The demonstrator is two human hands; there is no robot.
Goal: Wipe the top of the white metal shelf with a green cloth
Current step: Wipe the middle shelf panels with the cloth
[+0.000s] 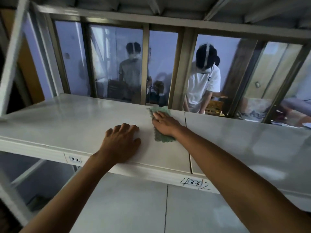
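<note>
The white metal shelf [67,121] stretches across the view at chest height. A green cloth [162,136] lies flat on it near the middle, reaching toward the back edge. My right hand [164,124] presses down on the cloth with fingers spread, pointing to the back left. My left hand [122,140] rests palm down on the bare shelf just left of the cloth, close to the front edge, holding nothing.
A seam [187,140] divides the shelf panels right of the cloth. Labels "3-2" [75,159] and "3-3" [194,183] sit on the front lip. Another shelf level [127,207] lies below, one above. Behind, a window [117,64] shows two people.
</note>
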